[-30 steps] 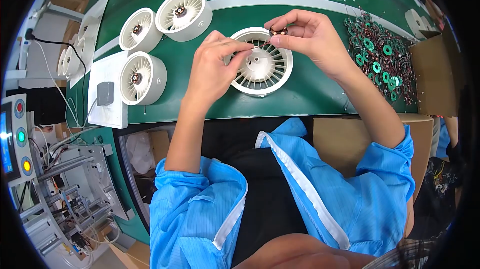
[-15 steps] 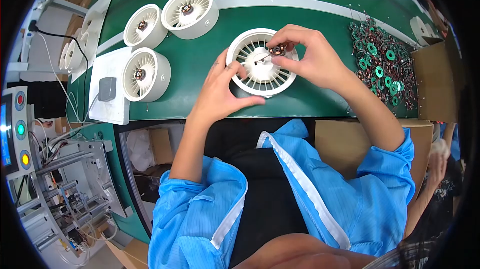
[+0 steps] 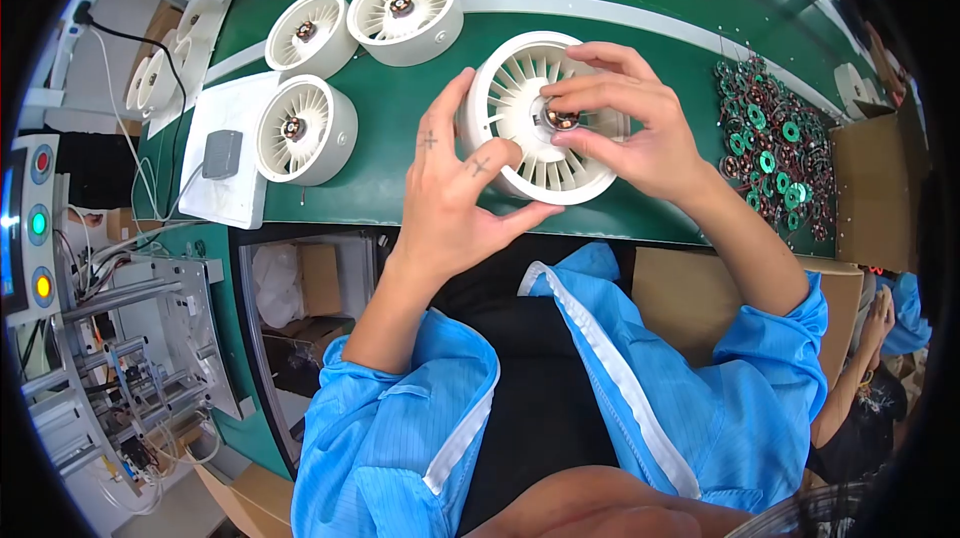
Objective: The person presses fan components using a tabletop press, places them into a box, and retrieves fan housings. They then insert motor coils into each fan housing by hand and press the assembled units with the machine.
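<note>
In front of me a round white fan housing [image 3: 522, 120] with radial vanes is tilted, its open face towards me. My left hand [image 3: 452, 188] grips its left and lower rim, thumb along the bottom, fingers curled round the side. The fingers of my right hand [image 3: 645, 128] are closed on a small motor stator with copper windings [image 3: 563, 120]. This stator sits at the hub in the middle of the housing; whether it is fully seated cannot be seen. My right fingers hide part of the housing's right side.
Three similar housings with copper cores, one of them a white housing [image 3: 345, 133], stand at the left. A white board [image 3: 215, 193] bears a grey block [image 3: 221, 155]. Several stators and green rings lie in a pile [image 3: 770, 153] by a cardboard box [image 3: 870, 178]. A machine panel [image 3: 38, 223] stands far left.
The housing is now lifted and tilted more towards me. My right hand has brought the stator from above the housing's right side down to its hub. The view has shifted slightly.
</note>
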`<action>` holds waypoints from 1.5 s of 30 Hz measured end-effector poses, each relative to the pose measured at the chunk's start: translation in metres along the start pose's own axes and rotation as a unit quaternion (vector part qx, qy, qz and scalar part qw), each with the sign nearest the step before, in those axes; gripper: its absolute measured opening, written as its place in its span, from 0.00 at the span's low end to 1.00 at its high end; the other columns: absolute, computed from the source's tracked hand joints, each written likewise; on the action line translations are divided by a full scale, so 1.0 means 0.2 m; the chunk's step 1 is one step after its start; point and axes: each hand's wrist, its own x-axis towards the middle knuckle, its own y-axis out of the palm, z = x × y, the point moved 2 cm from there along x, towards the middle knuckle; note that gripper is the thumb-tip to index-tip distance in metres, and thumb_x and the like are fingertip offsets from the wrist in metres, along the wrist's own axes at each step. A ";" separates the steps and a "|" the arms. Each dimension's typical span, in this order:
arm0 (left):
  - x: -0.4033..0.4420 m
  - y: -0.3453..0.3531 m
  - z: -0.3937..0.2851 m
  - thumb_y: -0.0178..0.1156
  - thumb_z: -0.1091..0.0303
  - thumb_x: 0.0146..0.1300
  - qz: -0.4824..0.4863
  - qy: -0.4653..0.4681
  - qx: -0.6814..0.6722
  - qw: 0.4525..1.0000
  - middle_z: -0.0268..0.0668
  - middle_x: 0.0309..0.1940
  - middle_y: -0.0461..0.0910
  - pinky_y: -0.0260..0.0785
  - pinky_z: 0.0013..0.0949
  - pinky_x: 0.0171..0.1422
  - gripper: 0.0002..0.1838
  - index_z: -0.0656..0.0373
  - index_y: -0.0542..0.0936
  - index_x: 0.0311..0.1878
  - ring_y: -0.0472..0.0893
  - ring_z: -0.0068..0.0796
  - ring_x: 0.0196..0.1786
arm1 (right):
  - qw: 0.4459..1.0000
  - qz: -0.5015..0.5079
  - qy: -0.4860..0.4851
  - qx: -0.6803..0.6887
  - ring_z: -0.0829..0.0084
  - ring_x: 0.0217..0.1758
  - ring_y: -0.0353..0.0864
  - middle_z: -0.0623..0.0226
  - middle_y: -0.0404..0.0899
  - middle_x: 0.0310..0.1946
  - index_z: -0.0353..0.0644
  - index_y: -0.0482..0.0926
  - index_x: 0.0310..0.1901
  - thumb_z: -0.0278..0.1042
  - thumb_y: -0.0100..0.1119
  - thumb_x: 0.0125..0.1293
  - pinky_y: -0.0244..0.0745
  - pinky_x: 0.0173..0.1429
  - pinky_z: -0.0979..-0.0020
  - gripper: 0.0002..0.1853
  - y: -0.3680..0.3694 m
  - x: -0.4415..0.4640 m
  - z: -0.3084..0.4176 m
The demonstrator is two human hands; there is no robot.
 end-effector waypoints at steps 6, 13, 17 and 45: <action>0.00 0.01 -0.04 0.88 0.55 0.38 -0.038 0.027 0.026 0.999 0.61 0.73 0.63 0.68 0.59 0.74 0.28 0.53 0.85 0.41 0.69 0.65 0.75 | 0.999 -0.021 0.035 -0.017 0.53 0.73 0.74 0.65 0.90 0.50 0.42 0.89 0.47 0.29 0.79 0.54 0.59 0.82 0.44 0.17 0.01 -0.02 0.03; -0.09 -0.03 0.00 0.86 0.53 0.40 -0.039 -0.014 -0.027 0.999 0.64 0.76 0.58 0.65 0.59 0.76 0.27 0.52 0.82 0.40 0.65 0.70 0.75 | 0.998 0.006 0.066 0.007 0.51 0.78 0.68 0.60 0.90 0.52 0.41 0.87 0.41 0.24 0.76 0.52 0.45 0.86 0.41 0.13 0.09 -0.01 0.03; -0.10 -0.04 0.01 0.86 0.52 0.41 -0.029 -0.042 -0.017 0.999 0.63 0.77 0.58 0.66 0.59 0.75 0.27 0.52 0.81 0.39 0.66 0.70 0.75 | 0.996 0.026 0.085 0.014 0.50 0.78 0.68 0.60 0.88 0.54 0.41 0.88 0.44 0.26 0.76 0.54 0.48 0.86 0.42 0.14 0.12 -0.01 0.04; 0.21 -0.42 0.67 0.66 0.47 0.64 0.097 -0.142 0.258 0.951 0.57 0.82 0.53 0.32 0.79 0.81 0.36 0.32 0.70 0.77 0.46 0.72 0.84 | 0.942 0.013 0.231 -0.244 0.50 0.65 0.82 0.49 0.83 0.60 0.49 0.77 0.70 0.65 0.73 0.57 0.74 0.71 0.54 0.43 0.50 1.69 -1.58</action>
